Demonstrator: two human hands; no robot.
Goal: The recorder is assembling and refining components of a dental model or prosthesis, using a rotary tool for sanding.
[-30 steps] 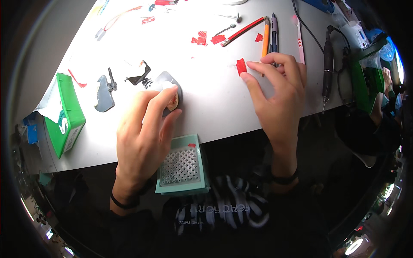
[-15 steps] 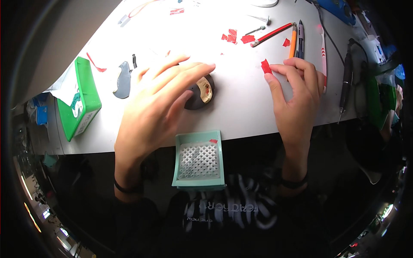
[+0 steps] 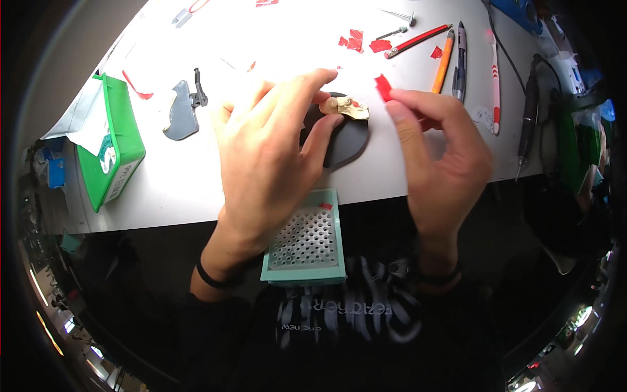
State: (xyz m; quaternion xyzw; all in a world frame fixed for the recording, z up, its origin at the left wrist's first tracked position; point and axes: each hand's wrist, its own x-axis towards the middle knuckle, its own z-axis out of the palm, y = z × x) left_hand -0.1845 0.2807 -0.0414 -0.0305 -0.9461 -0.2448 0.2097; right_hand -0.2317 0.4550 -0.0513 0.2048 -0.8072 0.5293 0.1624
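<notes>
Between the thumb and fingers of my left hand [image 3: 268, 144] is a cream-coloured dental cast [image 3: 351, 108], held up just above a dark round base [image 3: 351, 144]. My fingers hide the cast's left end. A small red spot shows on its teeth. To the right, my right hand [image 3: 447, 153] pinches a small strip of red paper [image 3: 382, 85] between thumb and forefinger. The strip points up and left, close to the cast but apart from it.
A green box [image 3: 127, 140] holding papers stands at the left, near a grey plate [image 3: 183, 117] with a black hinge. Red scraps [image 3: 354, 40], a red pencil [image 3: 418, 41], an orange pencil [image 3: 444, 62], a pen [image 3: 461, 62] and a toothbrush [image 3: 496, 91] lie beyond. A pale green perforated tray [image 3: 268, 271] juts from the table edge.
My left hand has moved right and now holds the cast up off the base, where it lay before. My right hand has brought the red strip leftward and a little farther away.
</notes>
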